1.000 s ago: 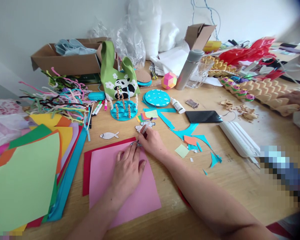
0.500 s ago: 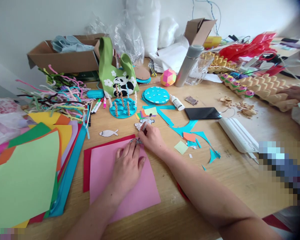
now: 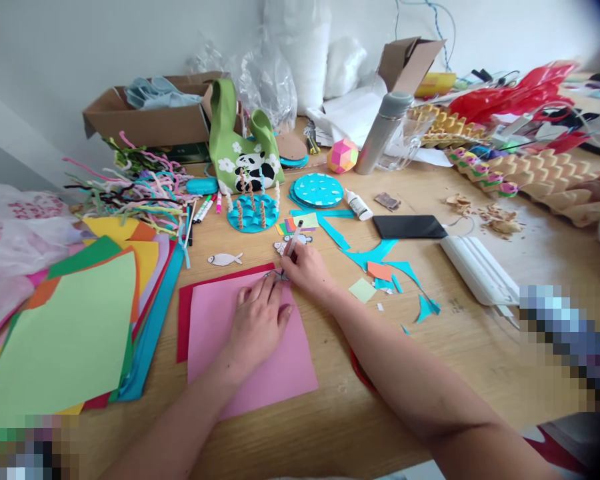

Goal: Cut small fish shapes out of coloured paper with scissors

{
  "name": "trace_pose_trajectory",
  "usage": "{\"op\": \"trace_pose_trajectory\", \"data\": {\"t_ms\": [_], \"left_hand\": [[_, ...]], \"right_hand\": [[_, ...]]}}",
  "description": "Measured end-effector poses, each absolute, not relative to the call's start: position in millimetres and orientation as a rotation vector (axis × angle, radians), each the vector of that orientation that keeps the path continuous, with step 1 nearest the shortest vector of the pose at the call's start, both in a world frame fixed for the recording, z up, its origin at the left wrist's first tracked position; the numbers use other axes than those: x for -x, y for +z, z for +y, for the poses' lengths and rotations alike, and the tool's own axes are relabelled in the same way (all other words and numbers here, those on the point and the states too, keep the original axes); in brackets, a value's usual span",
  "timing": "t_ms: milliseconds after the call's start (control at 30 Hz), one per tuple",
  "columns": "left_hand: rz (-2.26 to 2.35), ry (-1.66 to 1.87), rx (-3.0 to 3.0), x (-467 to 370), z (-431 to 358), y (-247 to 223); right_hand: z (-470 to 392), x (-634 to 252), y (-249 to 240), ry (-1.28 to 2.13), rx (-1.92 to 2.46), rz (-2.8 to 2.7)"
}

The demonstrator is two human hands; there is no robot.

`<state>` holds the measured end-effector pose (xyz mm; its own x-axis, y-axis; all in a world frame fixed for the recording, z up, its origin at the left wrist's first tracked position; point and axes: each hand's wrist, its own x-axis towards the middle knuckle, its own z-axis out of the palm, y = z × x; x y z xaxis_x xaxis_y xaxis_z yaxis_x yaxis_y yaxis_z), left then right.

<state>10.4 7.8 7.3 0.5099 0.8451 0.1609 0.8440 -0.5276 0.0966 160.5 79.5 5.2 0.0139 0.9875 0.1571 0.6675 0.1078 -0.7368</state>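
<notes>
Slightly steeper than before, the pen [image 3: 295, 240] is pinched by the curled right hand [image 3: 309, 268]. Loosely spread, the left hand [image 3: 260, 321] grips nothing, lying flat on the pink sheet [image 3: 296, 363] on the bench [image 3: 330, 427], fingertips at a small dark-lined piece [image 3: 279, 274]. Pinning that firmly should keep strokes clean.
</notes>
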Motion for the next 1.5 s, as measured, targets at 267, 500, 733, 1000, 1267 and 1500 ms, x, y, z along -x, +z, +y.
{"op": "trace_pose_trajectory", "data": {"t_ms": [267,500,733,1000,1267,1500], "left_hand": [[1.538,0.265,-2.718,-17.9,11.7,19.1],[1.625,0.327,-2.669,-27.2,8.6,13.9],[1.618,0.34,-2.649,-25.3,10.6,11.3],[1.609,0.322,-2.664,-24.6,9.5,10.9],[1.614,0.323,-2.69,-25.0,9.4,12.0],[1.606,0.333,-2.702,-25.0,9.4,11.7]], "right_hand": [[80.5,-161.7,2.9,0.665,1.552,-1.699],[80.5,-162.6,3.4,0.665,1.586,-1.691],[81.1,-161.5,1.8,0.636,1.641,-1.651],[81.1,-162.2,3.3,0.592,1.682,-1.616],[80.3,-163.1,7.1,0.554,1.762,-1.619],[80.0,-163.7,10.2,0.523,1.812,-1.611]]}}
